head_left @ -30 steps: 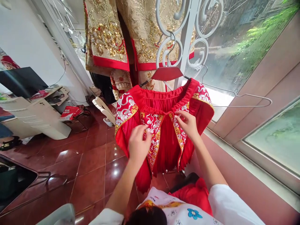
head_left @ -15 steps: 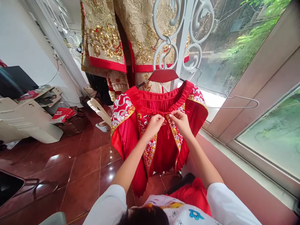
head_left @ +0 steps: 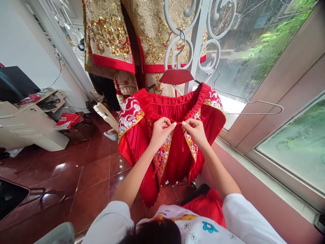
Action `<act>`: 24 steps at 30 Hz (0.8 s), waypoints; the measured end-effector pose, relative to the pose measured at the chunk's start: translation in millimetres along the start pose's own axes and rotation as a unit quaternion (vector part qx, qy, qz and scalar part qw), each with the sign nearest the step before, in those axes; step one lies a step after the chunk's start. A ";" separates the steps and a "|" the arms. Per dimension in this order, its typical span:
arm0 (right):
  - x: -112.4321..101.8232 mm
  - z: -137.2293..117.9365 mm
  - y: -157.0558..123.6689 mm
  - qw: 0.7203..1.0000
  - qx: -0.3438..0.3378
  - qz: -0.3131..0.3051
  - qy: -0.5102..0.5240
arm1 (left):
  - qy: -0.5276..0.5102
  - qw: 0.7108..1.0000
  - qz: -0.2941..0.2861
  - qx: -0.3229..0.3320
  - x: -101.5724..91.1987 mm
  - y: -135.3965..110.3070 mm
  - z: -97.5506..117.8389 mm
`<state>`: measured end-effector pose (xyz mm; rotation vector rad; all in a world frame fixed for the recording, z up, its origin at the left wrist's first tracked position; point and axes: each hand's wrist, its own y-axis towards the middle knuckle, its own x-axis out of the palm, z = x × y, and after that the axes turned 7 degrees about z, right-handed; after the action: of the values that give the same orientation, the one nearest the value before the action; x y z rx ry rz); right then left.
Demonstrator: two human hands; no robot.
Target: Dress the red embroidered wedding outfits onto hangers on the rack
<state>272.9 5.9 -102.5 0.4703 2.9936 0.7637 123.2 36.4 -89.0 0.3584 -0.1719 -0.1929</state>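
A red pleated skirt [head_left: 175, 162] with silver and gold embroidered panels hangs by its gathered waistband [head_left: 175, 101] from a hanger [head_left: 176, 77] with a dark red centre. At the front middle of the waistband, my left hand [head_left: 162, 132] pinches a thin red drawstring between thumb and forefinger. My right hand [head_left: 195, 131] faces it close by, thumb and forefinger also pinched on the drawstring. A short cord end [head_left: 182, 144] dangles below the fingers. The exact shape of the string between the fingertips is partly hidden.
The hanger hooks on a white scrolled metal frame [head_left: 199, 37]. Gold-embroidered garments [head_left: 111, 37] hang behind. A bare wire hanger [head_left: 254, 106] is at the right by the window [head_left: 291, 142]. A white wooden piece [head_left: 106, 115] and a desk [head_left: 27, 125] stand to the left.
My left hand has shifted left and slightly up, with its fingers now bent tighter around the drawstring. The right hand stays at nearly the same spot. The whole view has moved slightly.
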 end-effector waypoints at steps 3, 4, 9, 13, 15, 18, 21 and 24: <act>1.4 -3.4 -3.7 0.999 -0.039 0.017 -0.019 | 0.005 0.999 0.004 0.034 -1.7 -3.0 6.4; 1.5 -4.1 -4.3 0.998 -0.046 0.020 -0.024 | 0.008 0.999 0.005 0.043 -2.1 -2.8 7.6; -9.2 -13.0 5.7 0.995 -0.074 0.002 -0.071 | 0.030 0.997 0.005 0.070 -8.9 7.2 15.9; -37.4 -20.6 35.6 0.988 -0.102 0.013 -0.114 | 0.057 0.992 0.023 0.114 -27.8 21.6 29.3; -53.3 -17.5 53.4 0.987 -0.108 0.024 -0.113 | 0.064 0.985 0.048 0.150 -40.7 29.6 32.9; -66.6 -5.5 71.5 0.991 -0.099 0.047 -0.077 | 0.073 0.973 0.096 0.197 -57.5 39.1 29.8; -63.5 3.3 72.1 0.995 -0.070 0.064 -0.033 | 0.094 0.965 0.116 0.216 -66.6 39.8 23.6; -56.3 1.0 61.8 0.998 -0.009 0.055 0.030 | 0.135 0.960 0.085 0.228 -70.6 30.2 24.6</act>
<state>344.4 41.5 -77.6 0.6273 3.0335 0.8268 54.7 71.4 -64.7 0.8215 0.0272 0.0720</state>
